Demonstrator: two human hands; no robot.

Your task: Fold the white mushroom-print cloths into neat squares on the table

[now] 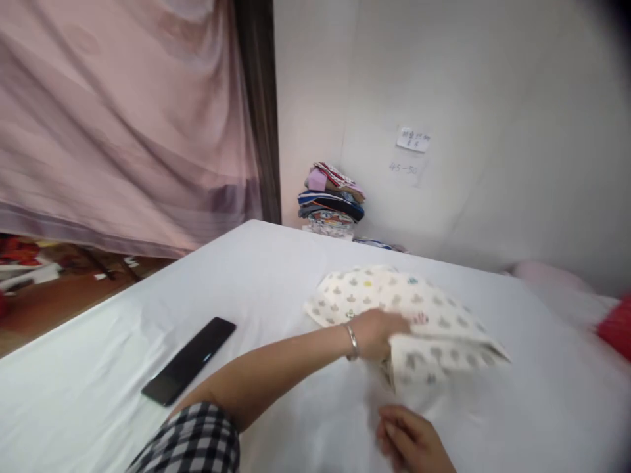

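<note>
Floor items, mixed, red and white, blurred; at far left, below the curtain.
Curtain, pink, draped; a dark strip at its right edge.
Phone, black, flat on the white-covered surface, well apart from the cloth; the left forearm passes just beside it.
Sleeve, black-and-white check, on the left arm.
Stack of folded fabrics, multicoloured, against the wall beyond the surface's far edge.
Left hand, bracelet at wrist; blurred, at the cloth's near fold and covering part of it; whether its fingers grip cannot be told.
Cloth, cream, small printed motifs, partly folded over, lying right of centre on the surface.
Right hand, fingers loosely curled together, nearer the viewer than the cloth and apart from it.
Paper label, handwritten, on the wall.
Red item, right edge.
</note>
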